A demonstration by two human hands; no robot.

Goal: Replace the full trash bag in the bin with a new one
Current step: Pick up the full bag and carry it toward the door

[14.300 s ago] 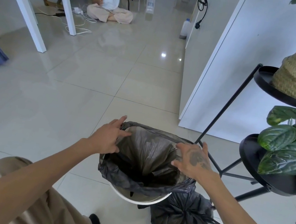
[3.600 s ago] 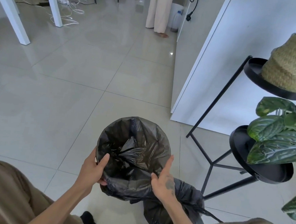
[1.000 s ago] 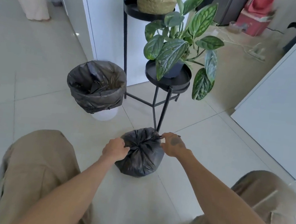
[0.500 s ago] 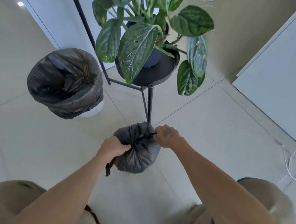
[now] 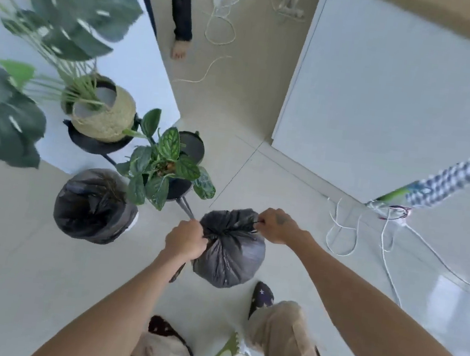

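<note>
Full black trash bag (image 5: 229,254), neck gathered shut, upright near the bin (image 5: 94,207) lined with a fresh black bag (image 5: 85,218).

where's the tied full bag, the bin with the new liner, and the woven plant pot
full bag (image 5: 229,254): head view, on its bulging side.
bin (image 5: 90,209): head view, on the black liner over its mouth.
woven pot (image 5: 109,122): head view, on its straw wall.

Looks like a home: pale tiled floor (image 5: 36,271), potted plants on a black stand (image 5: 97,145), loose white cables (image 5: 369,240) nearby.
</note>
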